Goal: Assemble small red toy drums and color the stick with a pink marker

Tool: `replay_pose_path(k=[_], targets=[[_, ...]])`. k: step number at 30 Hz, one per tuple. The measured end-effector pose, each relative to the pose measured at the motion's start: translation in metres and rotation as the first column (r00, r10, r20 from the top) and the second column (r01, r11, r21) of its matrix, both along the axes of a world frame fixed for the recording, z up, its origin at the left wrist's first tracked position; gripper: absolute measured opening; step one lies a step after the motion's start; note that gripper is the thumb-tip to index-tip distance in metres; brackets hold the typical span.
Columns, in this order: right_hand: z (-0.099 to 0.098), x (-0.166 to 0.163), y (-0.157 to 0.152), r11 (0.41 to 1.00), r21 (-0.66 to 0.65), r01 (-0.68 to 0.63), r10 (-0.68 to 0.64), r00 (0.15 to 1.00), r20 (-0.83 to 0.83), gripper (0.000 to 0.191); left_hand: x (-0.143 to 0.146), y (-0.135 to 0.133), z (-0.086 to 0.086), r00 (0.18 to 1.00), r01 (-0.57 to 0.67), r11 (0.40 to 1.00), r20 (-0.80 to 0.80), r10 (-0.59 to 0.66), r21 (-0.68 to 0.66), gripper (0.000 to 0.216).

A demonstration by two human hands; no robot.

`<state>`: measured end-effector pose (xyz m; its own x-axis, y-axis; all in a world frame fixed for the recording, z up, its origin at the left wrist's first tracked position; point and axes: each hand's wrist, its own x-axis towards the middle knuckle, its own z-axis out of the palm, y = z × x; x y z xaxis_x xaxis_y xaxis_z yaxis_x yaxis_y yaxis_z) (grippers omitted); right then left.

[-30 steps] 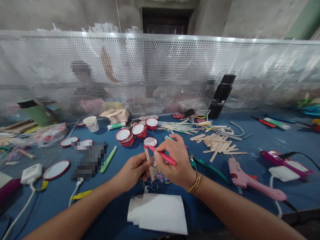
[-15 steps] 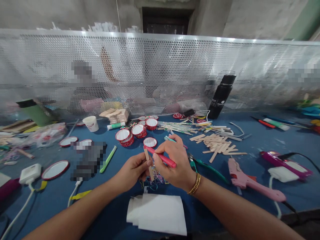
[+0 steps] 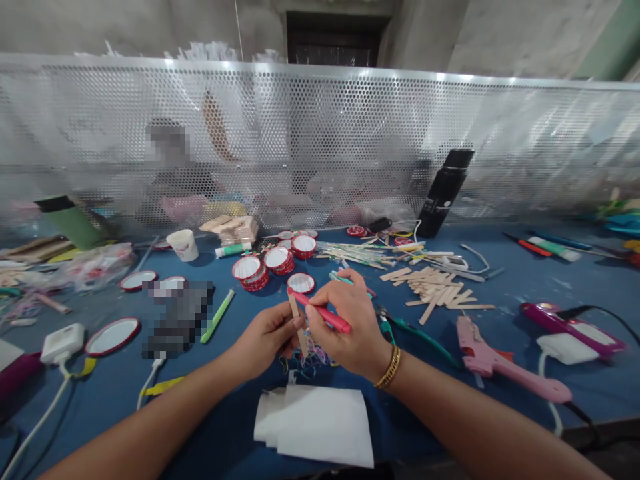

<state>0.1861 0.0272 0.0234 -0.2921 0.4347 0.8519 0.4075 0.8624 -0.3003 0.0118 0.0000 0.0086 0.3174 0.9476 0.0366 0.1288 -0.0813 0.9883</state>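
Observation:
Between the fingers of my left hand [image 3: 267,341] is a flat wooden craft stick [image 3: 295,308], tilted nearly upright. My right hand [image 3: 345,320] grips a pink-red marker pen [image 3: 327,318], whose far end is at the upper part of the stick; whether it touches the wood I cannot tell. A tangle of coloured threads [image 3: 315,353] lies on the table below my hands. White folded paper [image 3: 323,423] is spread nearer to me. Just beyond the hands sits a round red-rimmed white disc [image 3: 301,283], near stacked red tins [image 3: 250,272].
A pile of craft sticks [image 3: 440,287], green-handled pliers [image 3: 425,341] and a pink glue gun [image 3: 500,363] lie to the right. At left are a phone [image 3: 183,320] and a light green pen [image 3: 217,317]. A black bottle [image 3: 445,193] stands before the perforated metal screen [image 3: 340,147].
Hardly anything differs. The view has shifted very slightly, while both hands keep the stick and the marker pen in nearly the same position.

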Motion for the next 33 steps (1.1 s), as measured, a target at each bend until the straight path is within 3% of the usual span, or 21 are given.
replay_pose_path(k=[33], targets=[[0.0002, -0.0007, -0.0005, 1.0, -0.01, -0.003, 0.002, 1.0, -0.017, 0.009, 0.0005, -0.0005, -0.0005, 1.0, 0.002, 1.0, 0.009, -0.002, 0.019, 0.042]])
